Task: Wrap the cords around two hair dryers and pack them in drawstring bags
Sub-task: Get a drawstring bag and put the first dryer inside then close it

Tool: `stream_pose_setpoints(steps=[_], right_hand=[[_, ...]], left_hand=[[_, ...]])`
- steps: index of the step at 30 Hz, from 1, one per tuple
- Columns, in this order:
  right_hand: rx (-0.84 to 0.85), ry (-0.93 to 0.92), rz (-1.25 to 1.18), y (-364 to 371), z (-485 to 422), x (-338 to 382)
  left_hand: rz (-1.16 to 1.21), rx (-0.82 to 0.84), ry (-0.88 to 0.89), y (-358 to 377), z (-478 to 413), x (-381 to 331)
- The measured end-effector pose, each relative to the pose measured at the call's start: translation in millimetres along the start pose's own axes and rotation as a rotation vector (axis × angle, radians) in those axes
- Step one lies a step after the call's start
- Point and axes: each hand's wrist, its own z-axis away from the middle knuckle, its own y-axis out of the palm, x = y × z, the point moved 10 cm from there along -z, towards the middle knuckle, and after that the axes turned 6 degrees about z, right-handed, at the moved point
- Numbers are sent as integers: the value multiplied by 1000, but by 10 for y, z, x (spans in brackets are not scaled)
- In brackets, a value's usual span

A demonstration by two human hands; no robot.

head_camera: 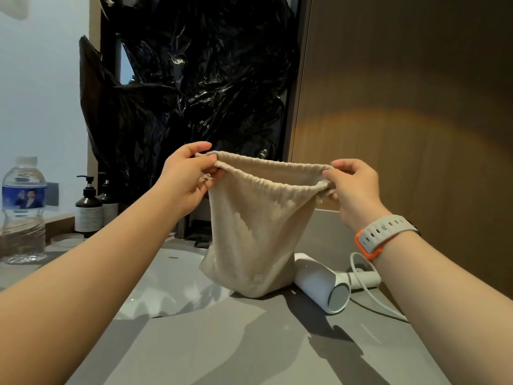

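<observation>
Left hand (191, 176) pinched on left rim of beige drawstring bag (255, 232), right hand (352, 187) pinched on right rim; mouth stretched wide, bag held up, bottom brushing the counter (222, 343). White hair dryer (322, 284) lying just right of bag, cord (369, 295) apparently loose. Bag-opening step; next probably cord wrapping, then dryer into bag.

Dim room, warm glow on right wall, hard shadows, wide-angle edges
</observation>
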Motion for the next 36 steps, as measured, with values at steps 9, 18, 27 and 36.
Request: stream_pose_setpoints(steps=[9,18,27,36], right_hand=[[120,-17,101,-39,331,92],[256,-61,311,-194,1091,119],[389,-7,471,-331,1713,-511],[587,-132,763,92,1990,-994]], left_hand=[[-198,92,33,20,385,-160],[-635,142,-13,12,1075,-38],[-871,231,-139,-277,1728,598],[-1202,324,113,-188,1849,775]])
